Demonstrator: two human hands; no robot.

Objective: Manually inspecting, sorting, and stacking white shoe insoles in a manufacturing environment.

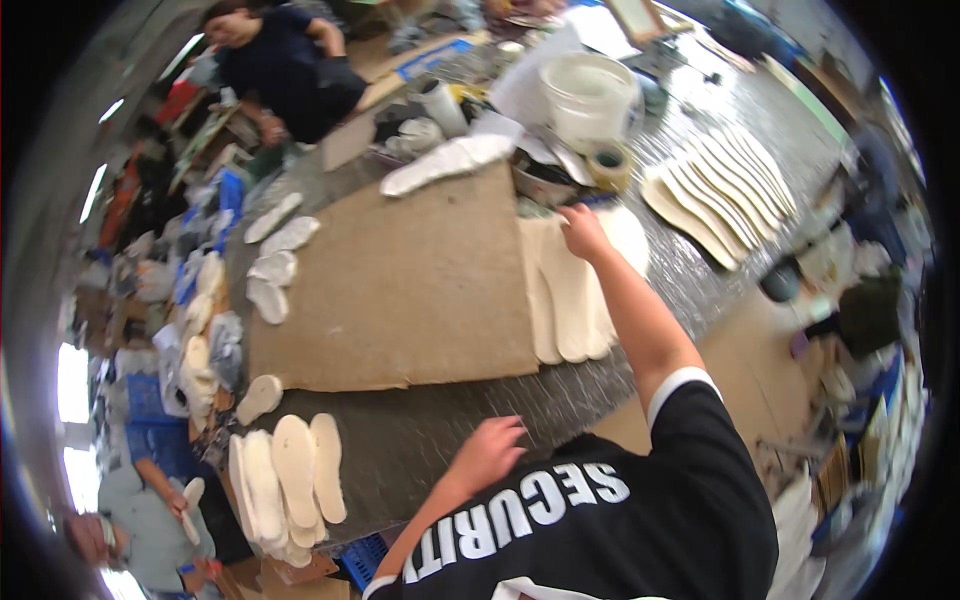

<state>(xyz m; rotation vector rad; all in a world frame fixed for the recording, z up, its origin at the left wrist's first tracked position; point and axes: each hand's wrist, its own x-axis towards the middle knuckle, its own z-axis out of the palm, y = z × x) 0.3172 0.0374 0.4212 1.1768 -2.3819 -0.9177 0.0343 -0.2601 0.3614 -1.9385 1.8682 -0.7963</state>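
Note:
My right hand reaches over the far ends of several cream insoles laid side by side along the right edge of a brown cardboard sheet. Its fingers look curled together, and what they hold, if anything, is hidden. Close to my body, above the dark tabletop, my left hand has its fingers slightly apart and holds nothing. A fanned row of cream insoles lies farther right on the table.
Beyond the cardboard stand a white bucket, a roll of tape and a white insole-shaped piece. More insoles are piled at the near left. Two other people are at the left, one holding an insole.

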